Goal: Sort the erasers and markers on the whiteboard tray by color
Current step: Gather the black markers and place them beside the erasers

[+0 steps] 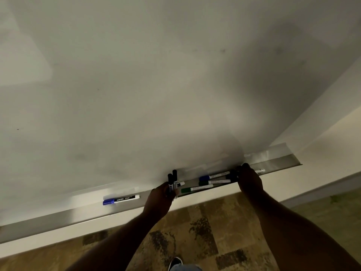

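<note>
My left hand (pixel 161 196) is closed around two or three black-capped markers (pixel 172 179), held upright above the metal whiteboard tray (pixel 58 218). A blue-capped marker (pixel 121 199) lies alone on the tray to the left. Between my hands lie another blue-capped marker (pixel 214 176) and two green-capped markers (pixel 196 189), (pixel 214 182), close together. My right hand (pixel 249 179) rests on the tray over the right ends of those markers, fingers curled on a dark-capped marker (pixel 233 176); the grip itself is hidden. No eraser is visible.
The whiteboard (pixel 156 85) fills the upper view. The tray's right end (pixel 293 161) stops near a wall corner. Patterned carpet (pixel 205 231) and the tip of a shoe (pixel 175 262) lie below.
</note>
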`<state>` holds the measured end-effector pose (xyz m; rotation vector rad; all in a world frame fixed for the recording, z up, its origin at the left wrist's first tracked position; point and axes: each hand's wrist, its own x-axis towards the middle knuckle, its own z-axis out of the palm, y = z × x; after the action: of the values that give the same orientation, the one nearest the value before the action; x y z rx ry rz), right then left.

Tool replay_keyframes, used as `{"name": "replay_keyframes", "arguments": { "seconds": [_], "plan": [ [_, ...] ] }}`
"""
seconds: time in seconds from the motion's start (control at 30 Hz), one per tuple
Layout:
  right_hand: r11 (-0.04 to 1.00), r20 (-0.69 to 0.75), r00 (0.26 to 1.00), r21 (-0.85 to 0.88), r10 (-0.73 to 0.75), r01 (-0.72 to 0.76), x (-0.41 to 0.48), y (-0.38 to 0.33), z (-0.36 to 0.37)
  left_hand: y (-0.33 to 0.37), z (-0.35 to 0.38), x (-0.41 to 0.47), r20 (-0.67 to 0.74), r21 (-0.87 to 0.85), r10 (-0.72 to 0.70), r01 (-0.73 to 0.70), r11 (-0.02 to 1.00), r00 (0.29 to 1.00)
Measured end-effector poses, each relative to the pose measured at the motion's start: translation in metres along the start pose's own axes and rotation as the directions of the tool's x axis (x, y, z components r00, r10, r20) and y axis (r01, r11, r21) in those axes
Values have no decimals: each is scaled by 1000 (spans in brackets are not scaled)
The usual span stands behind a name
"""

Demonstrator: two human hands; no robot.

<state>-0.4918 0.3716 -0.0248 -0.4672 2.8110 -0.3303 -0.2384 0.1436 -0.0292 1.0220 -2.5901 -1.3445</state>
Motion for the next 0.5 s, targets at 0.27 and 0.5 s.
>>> {"name": "replay_keyframes", "arguments": {
  "seconds": [0.27, 0.5],
  "plan": [
    [992, -163, 979, -28, -125, 122, -21, -6, 8, -2, -4, -8, -9, -6, 23, -23, 1000, 1000],
    [906, -381, 841, 17, -385, 423, -69, -78, 25, -8, -18, -23, -56, -17, 31, -32, 999, 998]
  ]
}}
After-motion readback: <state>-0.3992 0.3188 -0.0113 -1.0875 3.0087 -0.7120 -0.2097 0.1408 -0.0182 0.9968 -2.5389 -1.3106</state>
